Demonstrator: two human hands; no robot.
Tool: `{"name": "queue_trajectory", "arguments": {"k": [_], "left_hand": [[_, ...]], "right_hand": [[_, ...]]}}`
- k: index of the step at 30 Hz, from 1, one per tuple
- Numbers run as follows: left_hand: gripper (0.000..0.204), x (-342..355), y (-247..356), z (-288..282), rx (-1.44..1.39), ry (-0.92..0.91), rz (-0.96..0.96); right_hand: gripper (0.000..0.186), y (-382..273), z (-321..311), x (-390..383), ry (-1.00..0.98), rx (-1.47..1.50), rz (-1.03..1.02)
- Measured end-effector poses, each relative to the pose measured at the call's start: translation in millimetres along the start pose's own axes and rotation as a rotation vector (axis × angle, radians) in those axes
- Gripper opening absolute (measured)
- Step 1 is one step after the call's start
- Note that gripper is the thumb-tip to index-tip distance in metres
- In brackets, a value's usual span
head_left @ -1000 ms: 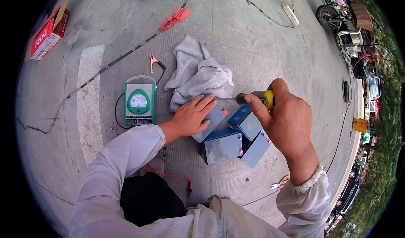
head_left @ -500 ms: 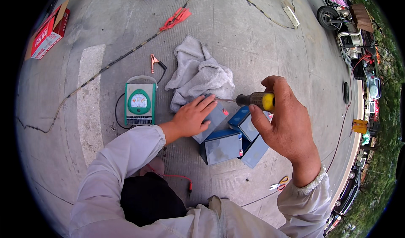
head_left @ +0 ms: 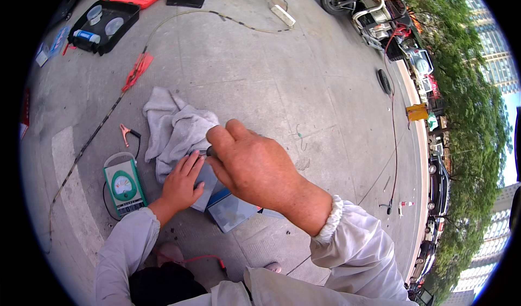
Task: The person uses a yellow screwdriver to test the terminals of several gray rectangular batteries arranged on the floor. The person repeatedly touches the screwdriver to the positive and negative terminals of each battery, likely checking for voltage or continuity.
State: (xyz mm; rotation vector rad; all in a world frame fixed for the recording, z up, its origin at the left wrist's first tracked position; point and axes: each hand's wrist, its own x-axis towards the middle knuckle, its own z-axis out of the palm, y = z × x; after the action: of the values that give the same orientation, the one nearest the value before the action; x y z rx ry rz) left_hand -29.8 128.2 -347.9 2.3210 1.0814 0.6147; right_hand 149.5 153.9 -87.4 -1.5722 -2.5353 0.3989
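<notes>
My left hand [head_left: 182, 184] lies with fingers stretched out over the top of a grey battery [head_left: 203, 188], its fingertips close to the tool tip. My right hand [head_left: 252, 162] is closed around a screwdriver [head_left: 210, 151]; only a dark bit of it shows, the rest hidden behind the hand. A second blue-grey battery [head_left: 233, 213] sits beside the first, partly beneath my right wrist. Against the batteries' far side lies a crumpled grey towel [head_left: 182, 124]. To the left of my left hand stands a green-and-grey battery tester [head_left: 124, 186] with a round dial, and a copper-coloured clamp [head_left: 126, 134] beyond it.
An open black-and-red tool case [head_left: 111, 26] lies at the far left. A striped cable [head_left: 103, 124] with a red rag [head_left: 138, 70] runs over the concrete to a white power strip [head_left: 283, 16]. A motorbike [head_left: 369, 15] and a loose tyre [head_left: 384, 81] are at the right.
The view has swung right, so the scene sits further left. My right hand has turned over the screwdriver and now hides its yellow-ended handle. My left hand stays on the battery.
</notes>
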Motion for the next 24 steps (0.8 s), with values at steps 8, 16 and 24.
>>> {"name": "queue_trajectory", "arguments": {"k": [8,16,24], "left_hand": [[0.070,-2,-3,15,-0.096,-0.107,-0.060],[0.069,-6,-3,10,-0.016,-0.045,0.009],[0.066,-5,3,8,-0.029,-0.055,-0.014]], "right_hand": [[0.039,6,17,-1,0.168,-0.012,-0.070],[0.038,-1,8,1,0.055,-0.039,0.065],[0.038,5,11,1,0.062,0.000,0.088]]}}
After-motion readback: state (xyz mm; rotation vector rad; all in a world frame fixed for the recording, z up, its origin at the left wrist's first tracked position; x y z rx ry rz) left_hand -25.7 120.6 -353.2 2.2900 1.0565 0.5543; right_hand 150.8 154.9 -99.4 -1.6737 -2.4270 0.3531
